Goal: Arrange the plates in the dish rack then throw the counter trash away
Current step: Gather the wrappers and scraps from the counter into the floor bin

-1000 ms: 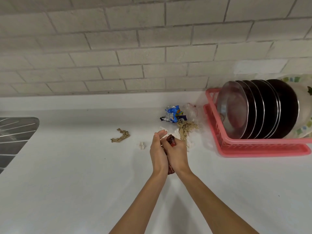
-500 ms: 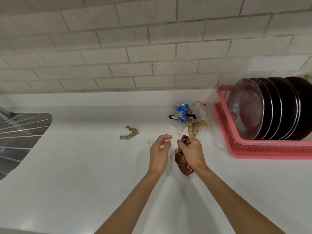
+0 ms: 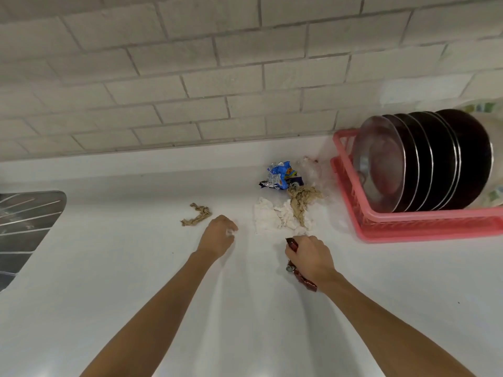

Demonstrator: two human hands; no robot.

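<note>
The left hand (image 3: pixel 217 236) is pinched shut on a small white paper scrap (image 3: pixel 230 232), and the twisted brown paper strip (image 3: pixel 196 218) lies just beyond it to its left, long axis slanting away; this hand is plainly the nearer. The right hand (image 3: pixel 309 257) is clenched on a crumpled red foil wrapper (image 3: pixel 304 280), with crumpled white tissues (image 3: pixel 272 217) just ahead. Further right, the pink plastic dish rack (image 3: pixel 424 223) holds dark round plates (image 3: pixel 424 161) upright.

White counter (image 3: pixel 272 322): scattered trash (image 3: pixel 280 216), rack (image 3: pixel 424 224).
</note>
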